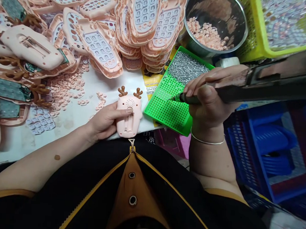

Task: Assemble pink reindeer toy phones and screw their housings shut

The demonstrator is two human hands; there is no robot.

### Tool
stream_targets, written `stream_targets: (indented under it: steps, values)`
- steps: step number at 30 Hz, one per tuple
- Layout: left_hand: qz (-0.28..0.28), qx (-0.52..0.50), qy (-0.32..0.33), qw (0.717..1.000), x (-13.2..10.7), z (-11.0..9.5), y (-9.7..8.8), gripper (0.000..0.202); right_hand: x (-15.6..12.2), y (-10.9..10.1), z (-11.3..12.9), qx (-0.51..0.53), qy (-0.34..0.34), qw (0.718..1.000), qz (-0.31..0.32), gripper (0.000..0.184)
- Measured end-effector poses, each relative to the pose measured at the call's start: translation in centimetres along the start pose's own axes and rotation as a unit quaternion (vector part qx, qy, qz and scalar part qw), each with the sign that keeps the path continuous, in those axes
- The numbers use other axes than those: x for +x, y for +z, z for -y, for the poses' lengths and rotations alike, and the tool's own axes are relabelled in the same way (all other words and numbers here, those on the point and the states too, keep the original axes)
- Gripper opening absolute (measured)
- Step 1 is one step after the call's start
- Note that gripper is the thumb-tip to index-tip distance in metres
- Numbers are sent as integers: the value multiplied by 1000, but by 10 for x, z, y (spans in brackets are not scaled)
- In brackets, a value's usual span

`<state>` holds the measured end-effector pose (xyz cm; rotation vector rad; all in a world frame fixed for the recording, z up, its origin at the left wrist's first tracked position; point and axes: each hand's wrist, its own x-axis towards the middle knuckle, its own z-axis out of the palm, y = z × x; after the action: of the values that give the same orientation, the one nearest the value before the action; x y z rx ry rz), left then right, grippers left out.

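Note:
My left hand [106, 121] grips a pink toy phone [128, 126] with brown antlers, its back face up and its battery slot uncovered. The thumb lies across the back, near the top of that slot. Around a dark power screwdriver [195, 99] my right hand [213, 94] is closed; the tool's tip points left over a green perforated tray [166, 112]. Small silver screws [188, 66] lie heaped in the far part of that tray. Whether a screw sits on the tip is too small to tell.
Stacks of pink phone shells with keypads [148, 17] stand at the back. Back shells with circuit boards [30, 48] lie piled at left, beside loose pink key pieces [63, 95]. A metal bowl [241, 26], a yellow basket [263, 38] and a blue crate [259, 155] are at right.

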<state>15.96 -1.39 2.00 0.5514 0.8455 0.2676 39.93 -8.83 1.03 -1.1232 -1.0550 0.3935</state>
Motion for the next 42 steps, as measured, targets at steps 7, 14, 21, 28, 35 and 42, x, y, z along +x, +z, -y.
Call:
stream_targets:
  steps: [7, 14, 21, 28, 35, 42]
  values:
    - [22, 15, -37, 999, -10, 7, -1, 32, -22, 32, 47, 44, 31, 997, 54, 51]
    - [36, 21, -14, 999, -10, 12, -3, 35, -27, 53, 51, 96, -56, 993, 35, 42]
    - [70, 44, -21, 996, -8, 13, -8, 42, -24, 66, 38, 75, -83, 993, 21, 43]
    - [63, 34, -22, 997, -6, 12, -6, 37, -23, 86, 37, 140, -123, 976, 112, 26]
    - [76, 49, -21, 996, -6, 11, -9, 37, -19, 88, 23, 151, -151, 966, 149, 26]
    - [45, 41, -23, 998, -8, 9, -5, 35, -18, 85, 38, 171, -174, 965, 94, 22]
